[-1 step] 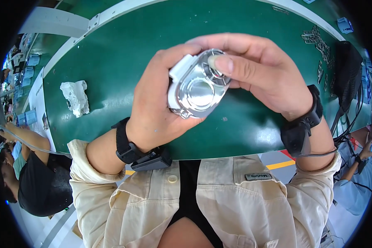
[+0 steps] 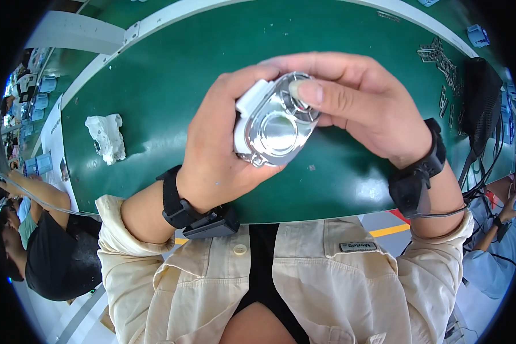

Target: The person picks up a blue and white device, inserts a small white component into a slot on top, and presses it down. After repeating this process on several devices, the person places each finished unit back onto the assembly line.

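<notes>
A small device housing (image 2: 277, 133) with a mirror-like chrome face and a white body is held up over the green table. Its face has a large round recess and a smaller ring-shaped part above it. My left hand (image 2: 212, 137) wraps round the white side, closed on it. From the right, my right hand (image 2: 361, 103) grips the upper end, its thumb pressed on the smaller ring and its fingers curled behind. The thumb covers part of that ring, and the back of the housing is hidden.
A crumpled white wrapping (image 2: 106, 139) lies on the green table (image 2: 172, 74) at the left. Several small metal pieces (image 2: 441, 66) lie at the far right, beside a black mesh-like object (image 2: 480, 97) with cables. Other people sit on both sides.
My hands and the housing sit slightly lower in the picture, and the view has shifted a little. The grip looks the same.
</notes>
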`<state>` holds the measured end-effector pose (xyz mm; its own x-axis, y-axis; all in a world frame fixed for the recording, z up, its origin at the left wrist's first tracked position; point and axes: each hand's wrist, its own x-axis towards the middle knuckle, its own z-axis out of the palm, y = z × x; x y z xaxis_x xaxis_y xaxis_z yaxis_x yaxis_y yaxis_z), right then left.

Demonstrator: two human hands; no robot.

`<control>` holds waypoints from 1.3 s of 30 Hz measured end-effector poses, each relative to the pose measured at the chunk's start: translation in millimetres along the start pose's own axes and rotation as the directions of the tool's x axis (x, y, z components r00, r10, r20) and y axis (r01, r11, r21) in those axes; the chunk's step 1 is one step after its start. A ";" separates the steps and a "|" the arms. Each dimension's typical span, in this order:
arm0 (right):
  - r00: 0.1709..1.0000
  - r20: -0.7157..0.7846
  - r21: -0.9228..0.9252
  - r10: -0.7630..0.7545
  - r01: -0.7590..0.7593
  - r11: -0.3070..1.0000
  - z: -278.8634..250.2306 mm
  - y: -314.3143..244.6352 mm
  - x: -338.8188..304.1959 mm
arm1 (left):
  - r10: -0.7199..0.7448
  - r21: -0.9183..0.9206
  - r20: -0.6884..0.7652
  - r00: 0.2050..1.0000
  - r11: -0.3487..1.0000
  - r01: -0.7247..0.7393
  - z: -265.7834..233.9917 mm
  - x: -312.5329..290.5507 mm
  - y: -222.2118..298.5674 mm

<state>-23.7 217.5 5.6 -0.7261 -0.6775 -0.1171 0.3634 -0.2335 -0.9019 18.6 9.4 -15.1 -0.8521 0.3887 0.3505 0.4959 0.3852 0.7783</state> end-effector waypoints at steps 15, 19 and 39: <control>0.998 0.060 0.283 -0.005 -0.013 0.959 16.0 15.8 -0.5 | 0.050 -0.004 -0.090 0.995 0.999 -0.051 5.2 -2.4 0.1; 0.994 0.050 0.202 -0.098 0.086 0.976 17.9 16.7 -1.7 | 0.105 0.035 -0.102 0.989 0.994 -0.102 4.6 -1.7 -1.2; 0.956 0.131 0.066 -0.262 0.255 0.965 36.3 11.0 -8.5 | 0.214 -0.088 -0.239 0.947 0.967 -0.241 8.6 -8.6 -2.6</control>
<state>7.6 195.4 11.7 -0.7128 -0.6782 0.1787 0.2037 -0.4440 -0.8725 26.1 12.3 -24.6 -0.7409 0.2504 0.6232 0.6697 0.2049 0.7139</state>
